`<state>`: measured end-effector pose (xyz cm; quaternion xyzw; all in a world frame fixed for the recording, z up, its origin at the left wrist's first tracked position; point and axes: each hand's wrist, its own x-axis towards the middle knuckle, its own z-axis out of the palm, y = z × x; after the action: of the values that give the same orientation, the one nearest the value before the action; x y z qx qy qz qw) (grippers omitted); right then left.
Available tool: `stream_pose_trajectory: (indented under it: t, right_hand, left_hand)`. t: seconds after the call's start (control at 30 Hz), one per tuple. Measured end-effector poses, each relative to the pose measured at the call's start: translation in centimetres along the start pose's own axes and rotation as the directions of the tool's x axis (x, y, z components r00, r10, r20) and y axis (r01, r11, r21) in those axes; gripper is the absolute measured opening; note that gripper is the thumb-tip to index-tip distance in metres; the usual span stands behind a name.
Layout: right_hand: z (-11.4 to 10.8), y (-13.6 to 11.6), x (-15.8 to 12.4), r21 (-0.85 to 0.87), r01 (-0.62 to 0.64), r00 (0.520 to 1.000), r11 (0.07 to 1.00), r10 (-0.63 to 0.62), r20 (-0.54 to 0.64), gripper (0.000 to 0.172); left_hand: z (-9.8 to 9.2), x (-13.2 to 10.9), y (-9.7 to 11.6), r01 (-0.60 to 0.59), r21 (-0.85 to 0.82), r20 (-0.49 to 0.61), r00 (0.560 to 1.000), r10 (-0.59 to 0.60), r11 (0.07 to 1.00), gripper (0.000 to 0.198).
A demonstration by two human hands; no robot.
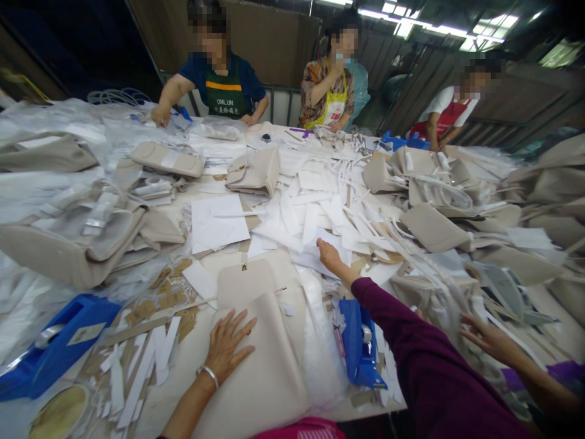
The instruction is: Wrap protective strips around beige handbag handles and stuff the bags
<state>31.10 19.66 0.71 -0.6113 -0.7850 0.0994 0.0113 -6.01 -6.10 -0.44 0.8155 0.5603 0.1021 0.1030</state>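
My left hand, with a bracelet at the wrist, lies with fingers spread on a beige handbag. The bag's flap is folded back and shows a small metal clasp. My right hand, in a purple sleeve, reaches over the middle of the table. Its fingers are closed at a white sheet among loose white papers; whether they grip it is too small to tell.
Blue tape dispensers stand right of the bag and at the left. Beige bags lie on both sides. Paper strips and brown tags are scattered nearby. Another person's hand is at the right; three people stand opposite.
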Motion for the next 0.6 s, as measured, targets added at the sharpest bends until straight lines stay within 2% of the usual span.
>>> stream_pose_trajectory:
  t: [0.13,0.27,0.33,0.43,0.53,0.6]
  right_hand:
    - [-0.4,0.0,-0.3,0.033,0.069,0.995,0.997,-0.066,-0.079,0.042]
    - [-1.8,0.6,-0.6,0.064,0.041,0.986,0.997,-0.030,-0.163,0.040]
    - [-2.7,0.9,-0.9,0.078,0.042,0.986,0.996,-0.029,-0.162,0.034]
    - [-4.6,1.1,-1.7,0.085,0.058,0.992,0.995,-0.048,-0.113,0.015]
    - [-7.4,-0.4,-2.7,0.084,0.026,0.995,0.996,-0.017,-0.099,0.013]
    - [-9.7,-3.0,-3.7,0.104,-0.012,0.988,0.994,0.027,-0.149,0.013]
  left_hand:
    - [0.3,-0.1,-0.1,0.001,-0.008,0.011,1.000,-0.001,1.000,0.055]
    - [0.5,-0.3,-0.2,-0.002,-0.013,0.009,1.000,0.002,1.000,0.056]
    - [0.5,-0.3,-0.3,0.000,-0.015,0.016,1.000,0.001,1.000,0.056]
    - [0.4,-0.3,-0.1,0.013,-0.026,0.032,0.999,-0.012,1.000,0.057]
    - [-0.1,-0.4,0.3,0.046,-0.060,0.053,0.998,-0.043,0.997,0.058]
    - [-0.4,-0.4,0.5,0.060,-0.096,0.080,0.995,-0.052,0.994,0.059]
